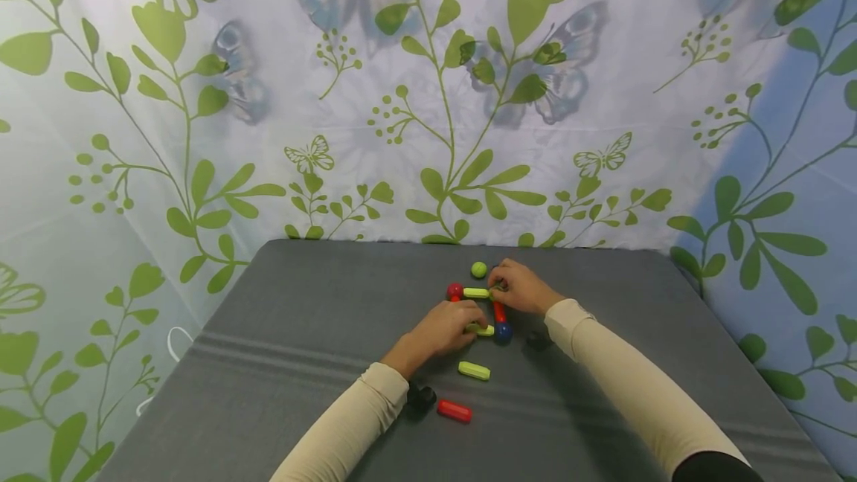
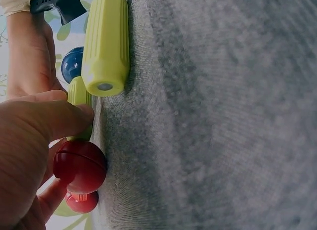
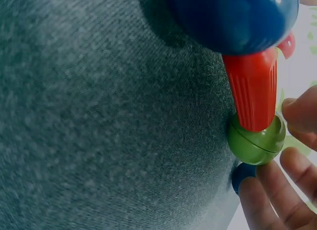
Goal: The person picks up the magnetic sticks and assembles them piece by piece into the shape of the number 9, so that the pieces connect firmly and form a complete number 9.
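Rods and balls form a four-sided frame on the grey table. My left hand (image 1: 450,326) pinches its near yellow-green rod (image 2: 79,93) between thumb and fingers, beside a red ball (image 2: 80,168). That rod's other end meets a blue ball (image 1: 503,332). From there a red rod (image 3: 251,88) runs to a green ball (image 3: 255,143), which my right hand (image 1: 522,287) holds at its fingertips. Along the far side, another yellow-green rod (image 1: 476,293) joins a second red ball (image 1: 455,291). The left hand partly covers the left side in the head view.
A loose yellow-green rod (image 1: 474,370) and a loose red rod (image 1: 454,411) lie on the near part of the table (image 1: 268,363). Beyond the frame sits a lime ball (image 1: 478,269). Another blue ball (image 3: 242,177) shows behind the right fingers. A patterned curtain (image 1: 375,132) hangs behind.
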`<state>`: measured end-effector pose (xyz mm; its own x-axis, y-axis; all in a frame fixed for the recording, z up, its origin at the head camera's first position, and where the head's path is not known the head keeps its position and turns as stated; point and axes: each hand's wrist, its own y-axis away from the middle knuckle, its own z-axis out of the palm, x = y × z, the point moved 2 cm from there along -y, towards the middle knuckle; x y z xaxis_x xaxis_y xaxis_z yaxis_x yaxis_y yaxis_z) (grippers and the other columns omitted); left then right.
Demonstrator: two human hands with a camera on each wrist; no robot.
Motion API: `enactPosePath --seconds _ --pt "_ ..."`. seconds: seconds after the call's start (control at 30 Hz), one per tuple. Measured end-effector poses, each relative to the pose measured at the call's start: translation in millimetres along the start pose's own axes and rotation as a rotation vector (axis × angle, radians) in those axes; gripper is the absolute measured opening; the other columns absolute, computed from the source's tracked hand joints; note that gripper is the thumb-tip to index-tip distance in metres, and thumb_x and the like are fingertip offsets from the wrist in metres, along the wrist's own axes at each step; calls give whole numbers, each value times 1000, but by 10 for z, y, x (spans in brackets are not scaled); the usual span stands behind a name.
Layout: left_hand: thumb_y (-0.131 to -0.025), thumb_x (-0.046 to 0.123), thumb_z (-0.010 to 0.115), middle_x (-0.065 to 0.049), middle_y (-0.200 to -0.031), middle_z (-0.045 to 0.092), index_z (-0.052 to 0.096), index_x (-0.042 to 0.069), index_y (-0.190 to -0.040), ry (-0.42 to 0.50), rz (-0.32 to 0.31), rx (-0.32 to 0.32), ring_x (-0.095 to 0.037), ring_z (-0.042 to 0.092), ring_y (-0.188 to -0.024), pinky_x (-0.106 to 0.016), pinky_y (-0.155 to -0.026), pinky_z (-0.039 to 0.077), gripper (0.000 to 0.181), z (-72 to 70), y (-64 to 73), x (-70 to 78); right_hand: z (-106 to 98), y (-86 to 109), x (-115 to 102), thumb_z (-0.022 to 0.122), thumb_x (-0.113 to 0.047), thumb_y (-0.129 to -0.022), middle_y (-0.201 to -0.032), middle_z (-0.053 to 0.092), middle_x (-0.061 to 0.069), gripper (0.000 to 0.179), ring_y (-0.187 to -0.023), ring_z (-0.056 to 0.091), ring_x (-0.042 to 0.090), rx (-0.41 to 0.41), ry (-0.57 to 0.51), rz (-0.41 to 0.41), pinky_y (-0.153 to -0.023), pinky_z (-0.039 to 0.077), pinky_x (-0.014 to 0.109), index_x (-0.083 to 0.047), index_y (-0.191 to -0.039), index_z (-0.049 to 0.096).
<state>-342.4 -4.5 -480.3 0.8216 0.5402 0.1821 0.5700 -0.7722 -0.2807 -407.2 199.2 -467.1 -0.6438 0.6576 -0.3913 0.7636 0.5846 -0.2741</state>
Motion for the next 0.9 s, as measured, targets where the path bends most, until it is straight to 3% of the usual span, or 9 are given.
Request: enactPosePath --seconds 0.3,0.5,0.67,0.9 --pt "-88 9 78 4 -109 68 75 16 -108 -15 2 24 -9 66 -96 -24 -85 51 22 -23 24 -20 23 -40 -47 75 -6 -90 -90 58 4 6 -76 54 18 -13 23 -16 -70 49 39 -7 -94 71" --pt "-89 8 76 3 -109 68 75 15 -107 -32 -32 24 -10 66 -96 -26 -86 51 20 -24 38 -71 -1 -8 -154 75 -6 -91 -97 61 10 12 -84 60 26 41 24 -17 -75 52 43 -2 -102 71" --pt "-89 7 76 2 -108 68 74 14 -107 -21 -55 41 -13 66 -94 -29 -85 52 20 -43 57 -106 -18 152 -444 74 -9 -93 -100 60 11 17 -85 63 27 48 3 -76 -74 53 40 -3 -108 69" --pt "-88 6 76 1 -105 68 73 14 -107 -21 -49 73 -14 66 -91 -30 -82 52 20 -25 81 -180 146 588 -974 78 -19 -91 -95 58 -2 14 -78 56 12 -61 -50 -203 -69 49 26 -13 -100 69"
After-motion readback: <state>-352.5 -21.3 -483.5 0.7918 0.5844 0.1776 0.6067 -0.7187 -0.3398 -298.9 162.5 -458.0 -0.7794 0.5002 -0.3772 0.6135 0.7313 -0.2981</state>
